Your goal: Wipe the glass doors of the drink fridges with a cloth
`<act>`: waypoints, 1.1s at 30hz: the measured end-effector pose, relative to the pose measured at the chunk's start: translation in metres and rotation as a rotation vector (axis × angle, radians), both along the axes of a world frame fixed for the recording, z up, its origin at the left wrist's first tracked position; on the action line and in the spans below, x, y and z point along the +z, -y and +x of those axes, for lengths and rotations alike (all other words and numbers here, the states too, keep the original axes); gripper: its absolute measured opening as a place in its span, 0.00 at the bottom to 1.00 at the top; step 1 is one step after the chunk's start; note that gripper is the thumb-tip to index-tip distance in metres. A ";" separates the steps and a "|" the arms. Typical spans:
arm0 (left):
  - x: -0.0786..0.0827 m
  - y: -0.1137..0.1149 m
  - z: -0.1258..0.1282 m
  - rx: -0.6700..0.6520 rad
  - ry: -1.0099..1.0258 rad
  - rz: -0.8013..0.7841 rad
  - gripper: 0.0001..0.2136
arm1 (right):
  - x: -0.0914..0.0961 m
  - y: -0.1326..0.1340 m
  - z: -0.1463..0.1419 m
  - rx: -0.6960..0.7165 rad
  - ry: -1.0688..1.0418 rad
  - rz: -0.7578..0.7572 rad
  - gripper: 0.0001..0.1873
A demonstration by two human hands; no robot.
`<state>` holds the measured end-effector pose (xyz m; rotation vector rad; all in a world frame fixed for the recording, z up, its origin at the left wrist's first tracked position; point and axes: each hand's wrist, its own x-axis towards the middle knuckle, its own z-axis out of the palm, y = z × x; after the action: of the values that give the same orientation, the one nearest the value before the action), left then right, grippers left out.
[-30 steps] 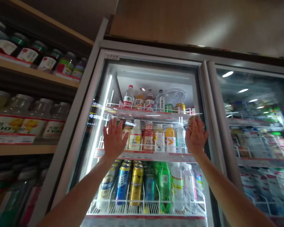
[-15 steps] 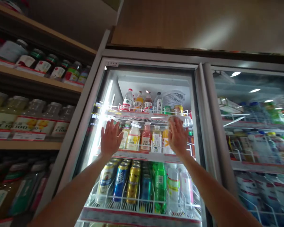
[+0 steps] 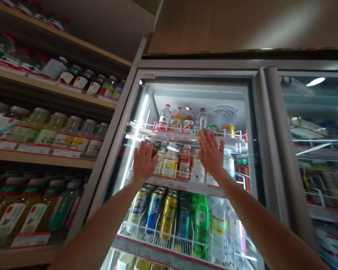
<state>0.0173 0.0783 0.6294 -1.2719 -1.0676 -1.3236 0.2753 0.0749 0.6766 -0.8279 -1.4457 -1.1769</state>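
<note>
Left hand (image 3: 144, 161) and right hand (image 3: 211, 152) up, flat and wide open, fingers splayed, gripping nothing. Palms set against the glass door (image 3: 243, 105), probably because smooth glass offers no purchase for a grasp. Between them, juice bottles (image 3: 170, 163), upright behind a wire rail, labels outward. At 6 o'clock, cans (image 3: 157, 210) in sloped wire lanes, likely for sliding forward. At 12 o'clock, a fan (image 3: 222, 115).

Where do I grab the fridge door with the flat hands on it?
Probably the tall grey strip down the right edge of the glass door, hooked from the right side: it runs full height and bulges outward where it meets the next door. The left hand and right hand lie flat on smooth glass with nothing to hold.
</note>
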 end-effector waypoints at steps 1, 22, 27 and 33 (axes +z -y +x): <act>0.000 0.000 0.000 0.004 -0.003 -0.005 0.27 | 0.000 -0.001 -0.005 0.008 -0.046 -0.002 0.28; 0.000 0.004 0.001 -0.072 0.015 -0.010 0.25 | -0.050 0.007 -0.058 0.032 0.477 -0.042 0.31; 0.000 0.001 -0.001 -0.092 0.017 0.005 0.23 | -0.017 0.003 -0.024 -0.019 -0.069 -0.030 0.27; 0.000 0.001 -0.002 -0.121 0.009 0.024 0.23 | -0.057 0.009 -0.036 -0.036 0.372 -0.023 0.30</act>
<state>0.0158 0.0777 0.6298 -1.3313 -0.9912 -1.4291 0.2396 0.0660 0.6199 -0.6749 -1.7524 -1.3962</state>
